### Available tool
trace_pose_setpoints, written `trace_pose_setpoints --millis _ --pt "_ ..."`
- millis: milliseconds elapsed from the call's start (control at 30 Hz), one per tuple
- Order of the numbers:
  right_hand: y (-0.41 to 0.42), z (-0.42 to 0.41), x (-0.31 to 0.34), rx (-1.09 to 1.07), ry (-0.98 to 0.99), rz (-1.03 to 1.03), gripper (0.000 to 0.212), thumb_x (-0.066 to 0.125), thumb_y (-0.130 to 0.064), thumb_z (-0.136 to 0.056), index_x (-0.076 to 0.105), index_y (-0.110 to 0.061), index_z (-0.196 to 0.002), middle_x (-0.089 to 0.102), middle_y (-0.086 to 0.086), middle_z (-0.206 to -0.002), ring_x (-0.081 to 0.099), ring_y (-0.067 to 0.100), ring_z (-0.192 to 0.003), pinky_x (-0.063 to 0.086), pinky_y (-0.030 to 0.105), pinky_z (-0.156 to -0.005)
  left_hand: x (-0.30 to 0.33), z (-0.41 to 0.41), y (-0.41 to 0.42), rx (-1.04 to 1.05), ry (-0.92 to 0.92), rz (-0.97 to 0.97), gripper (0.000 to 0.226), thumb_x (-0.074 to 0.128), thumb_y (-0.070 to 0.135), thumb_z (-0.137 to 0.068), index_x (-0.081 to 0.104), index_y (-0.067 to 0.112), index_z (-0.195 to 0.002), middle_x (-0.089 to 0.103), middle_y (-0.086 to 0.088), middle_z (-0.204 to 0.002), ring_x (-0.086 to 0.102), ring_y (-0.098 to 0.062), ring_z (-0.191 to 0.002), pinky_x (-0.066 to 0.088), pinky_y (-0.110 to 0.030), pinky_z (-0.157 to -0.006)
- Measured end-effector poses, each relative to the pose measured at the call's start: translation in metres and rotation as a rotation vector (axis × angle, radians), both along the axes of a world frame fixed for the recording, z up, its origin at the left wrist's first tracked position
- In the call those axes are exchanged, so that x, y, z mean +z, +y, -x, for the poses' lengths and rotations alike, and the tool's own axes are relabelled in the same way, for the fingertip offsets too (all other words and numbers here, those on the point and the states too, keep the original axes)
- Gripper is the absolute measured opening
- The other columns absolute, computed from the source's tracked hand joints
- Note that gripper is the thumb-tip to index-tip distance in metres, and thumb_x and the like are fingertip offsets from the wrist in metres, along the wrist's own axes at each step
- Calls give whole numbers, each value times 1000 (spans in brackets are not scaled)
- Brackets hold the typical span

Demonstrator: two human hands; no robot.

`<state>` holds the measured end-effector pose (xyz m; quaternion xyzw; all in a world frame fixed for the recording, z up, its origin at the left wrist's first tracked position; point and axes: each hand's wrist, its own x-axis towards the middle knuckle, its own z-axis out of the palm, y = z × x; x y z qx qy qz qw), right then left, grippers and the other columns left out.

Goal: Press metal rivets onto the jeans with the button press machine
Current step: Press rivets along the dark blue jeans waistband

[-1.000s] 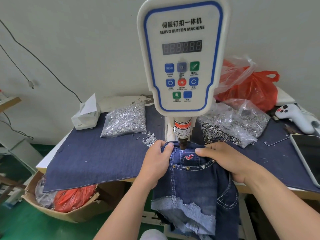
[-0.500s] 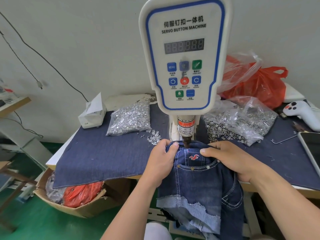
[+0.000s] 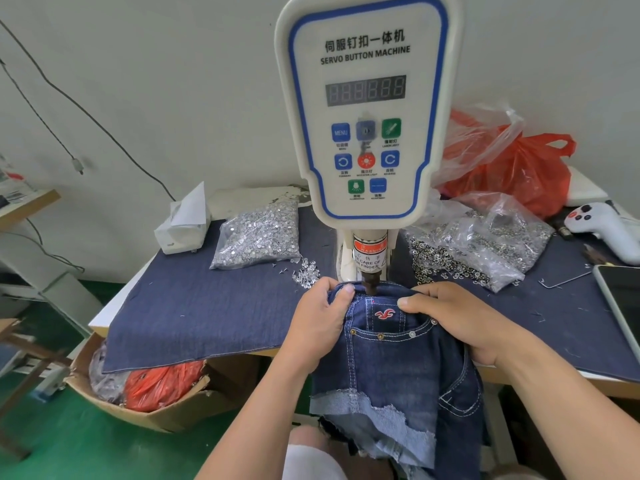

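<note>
Dark blue jeans shorts (image 3: pixel 391 368) with a red bird logo hang over the table's front edge, their waistband under the punch (image 3: pixel 370 287) of the white servo button machine (image 3: pixel 367 109). My left hand (image 3: pixel 320 323) grips the waistband just left of the punch, thumb on top. My right hand (image 3: pixel 460 323) holds the waistband on the right, thumb pressed flat near the logo. Several rivets (image 3: pixel 412 335) show along the pocket edge. The punch tip touches the fabric between my thumbs.
A clear bag of silver rivet pins (image 3: pixel 259 237) lies left of the machine on the denim-covered table (image 3: pixel 194 313), loose pins (image 3: pixel 306 271) beside it. Bags of ring parts (image 3: pixel 478 244), a red bag (image 3: pixel 519 171), a white controller (image 3: pixel 602 226) and a tablet (image 3: pixel 623 299) sit right. A cardboard box (image 3: pixel 149 403) stands below.
The camera has shifted slightly closer. Both hands keep their hold on the waistband under the punch; the shorts have barely moved.
</note>
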<state>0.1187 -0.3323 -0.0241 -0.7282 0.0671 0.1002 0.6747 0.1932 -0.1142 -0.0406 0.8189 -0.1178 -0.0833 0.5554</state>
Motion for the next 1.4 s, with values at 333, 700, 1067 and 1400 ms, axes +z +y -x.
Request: trace_pose_setpoints --millis 333,700,1067,1400 --pt "1 1 3 -4 12 60 52 73 -49 -71 75 -6 -100 77 19 -104 72 39 -105 52 56 -100 2 1 -1 -11 11 3 18 56 35 -108 61 23 -96 75 1 -94 73 -16 -89 55 -28 -73" --pt "2 0 3 -8 11 75 62 73 -48 -69 70 2 -105 76 23 -106 68 44 -108 52 45 -90 0 0 0 -10 -7 -13 19 57 36 -108 61 22 -95 74 3 -91 69 -8 -82 52 -25 -71" --pt "2 1 5 -3 9 72 60 73 -49 -68 68 3 -98 73 27 -107 73 29 -93 49 39 -84 -3 -1 0 -1 -26 -29 21 58 37 -107 62 22 -93 73 3 -89 68 -10 -82 52 -29 -73" --pt "3 2 7 17 19 95 66 72 -50 -68 61 8 -97 73 21 -97 64 24 -85 44 39 -81 -1 0 0 -5 -27 -32 20 58 37 -107 61 23 -93 71 6 -87 65 -7 -80 51 -30 -73"
